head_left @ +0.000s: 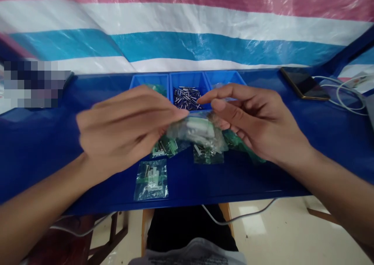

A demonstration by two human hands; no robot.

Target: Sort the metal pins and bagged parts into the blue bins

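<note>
Between my hands hangs a clear plastic bag [200, 128] with white pieces in it, blurred by motion. My left hand [128, 124] pinches its upper left edge. My right hand [248, 121] is at the bag's right side, thumb and index finger apart, the other fingers curled against the plastic. Behind the bag, a blue bin [188, 78] holds many dark metal screws. Beneath my hands lie filled bags: one with green and white pieces [172, 146], another with white pieces and screws [208, 154]. A further small bag [151, 179] lies flat near the table's front edge.
Two more blue bins [150, 80] [224, 77] flank the screw bin, partly hidden by my hands. A phone [305, 83] with a white cable [340, 97] lies at the right of the blue table [43, 148]. Green bags [238, 142] lie beneath my right hand. Striped sheeting hangs behind.
</note>
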